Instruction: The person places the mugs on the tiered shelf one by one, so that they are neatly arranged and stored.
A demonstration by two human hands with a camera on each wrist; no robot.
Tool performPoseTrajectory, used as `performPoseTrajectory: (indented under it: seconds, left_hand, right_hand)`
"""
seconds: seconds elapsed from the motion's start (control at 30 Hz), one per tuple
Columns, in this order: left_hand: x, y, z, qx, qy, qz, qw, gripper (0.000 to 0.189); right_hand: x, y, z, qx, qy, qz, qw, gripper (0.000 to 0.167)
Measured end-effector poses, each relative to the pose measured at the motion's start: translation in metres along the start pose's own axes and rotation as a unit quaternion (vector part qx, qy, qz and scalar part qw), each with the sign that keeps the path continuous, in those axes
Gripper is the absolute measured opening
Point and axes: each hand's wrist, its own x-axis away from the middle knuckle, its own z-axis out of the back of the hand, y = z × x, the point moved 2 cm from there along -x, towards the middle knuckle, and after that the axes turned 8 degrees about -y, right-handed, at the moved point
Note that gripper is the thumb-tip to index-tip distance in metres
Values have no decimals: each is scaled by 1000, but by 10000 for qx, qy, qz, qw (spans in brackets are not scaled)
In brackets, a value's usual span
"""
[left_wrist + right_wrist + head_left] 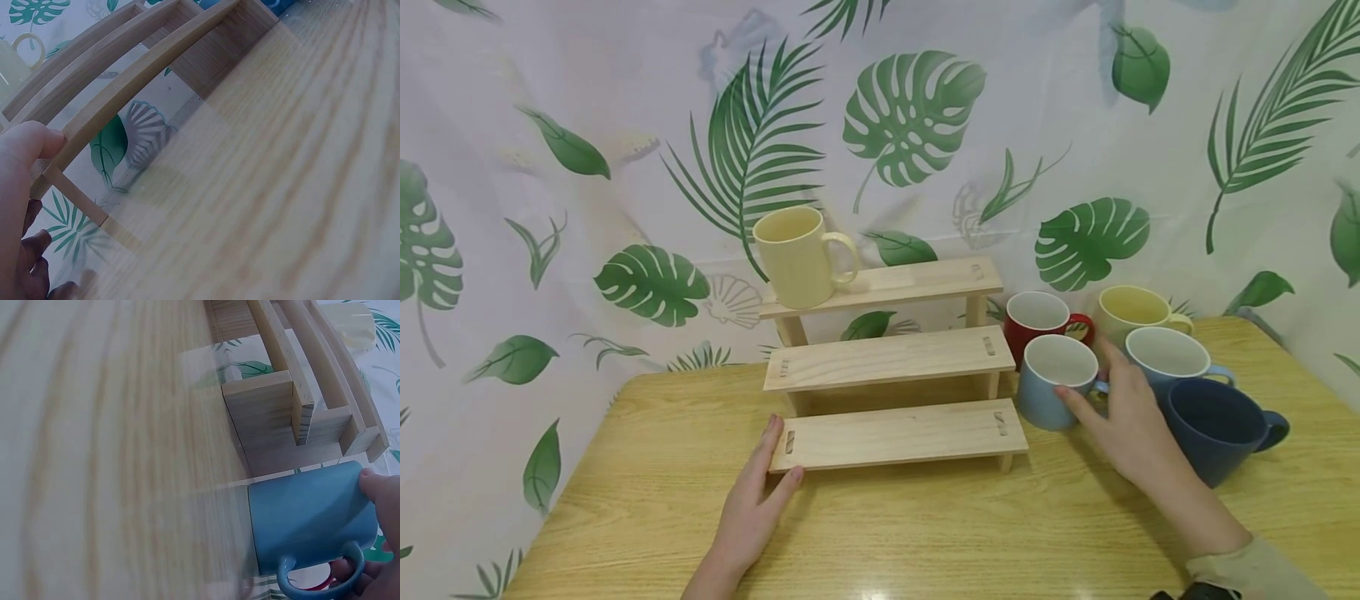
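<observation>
A three-tier wooden shelf stand (898,433) stands on the table. My left hand (754,492) grips the left end of its lowest tier, with the thumb (47,142) at the front edge and other fingers around the end. A light blue mug (1047,400) sits upright on the table just right of the stand. My right hand (1131,417) holds this mug (306,515) near its rim, thumb on the near side and fingers by the handle. A pale yellow mug (797,262) stands at the left of the top tier, its handle pointing right.
Behind the held mug is a red mug (1017,337). To its right stand another yellow mug (1116,329), a second light blue mug (1157,379) and a dark blue mug (1206,446). A leaf-patterned cloth (917,200) hangs behind the wooden table (655,467).
</observation>
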Motion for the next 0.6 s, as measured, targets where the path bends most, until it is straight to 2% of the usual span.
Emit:
performPoseTrajectory:
  seconds: [0.13,0.37,0.6]
  left_hand:
    - [0,1,0,18,37,21,10000,72]
    - [0,2,0,38,59,33,10000,73]
    - [1,0,-1,38,43,24,10000,73]
  right_hand:
    - [-1,1,0,-219,-73,31,9997,82]
    - [3,6,-1,-200,-413,-380,9982,89]
    - [5,8,-4,-368,-391,-362,9979,88]
